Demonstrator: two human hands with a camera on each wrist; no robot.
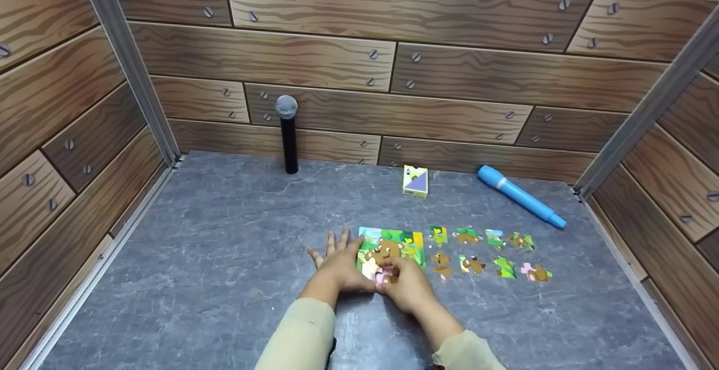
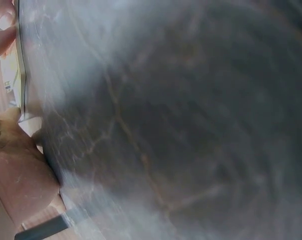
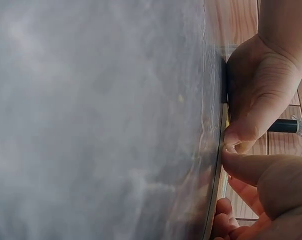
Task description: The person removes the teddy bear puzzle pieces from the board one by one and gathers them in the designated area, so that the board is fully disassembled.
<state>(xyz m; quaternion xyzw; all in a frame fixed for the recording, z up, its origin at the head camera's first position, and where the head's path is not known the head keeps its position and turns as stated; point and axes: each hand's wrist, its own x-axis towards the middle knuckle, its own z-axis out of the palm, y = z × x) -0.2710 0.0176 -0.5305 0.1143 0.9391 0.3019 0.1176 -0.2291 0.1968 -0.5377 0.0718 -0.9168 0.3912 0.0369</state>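
Observation:
A puzzle board (image 1: 387,234) with a brown bear picture lies flat on the table in the head view. My left hand (image 1: 338,269) rests at its left side, fingers spread and fairly straight, thumb along the lower edge. With thumb and bent fingers, my right hand (image 1: 410,287) pinches a pink and brown puzzle piece (image 1: 385,275) at the board's lower part; the fingers partly cover it. The right wrist view shows the left thumb (image 3: 248,127) close by the right thumb (image 3: 246,165) at the board's edge. Part of the left hand (image 2: 20,175) shows at the left wrist view's margin.
Several loose puzzle pieces (image 1: 473,264) lie in two rows right of the board. Behind stand a black microphone (image 1: 289,140) and a yellow and purple card box (image 1: 415,181). A blue microphone-shaped stick (image 1: 522,196) lies at the back right. Wood-patterned walls (image 1: 314,55) enclose the grey table (image 1: 224,235).

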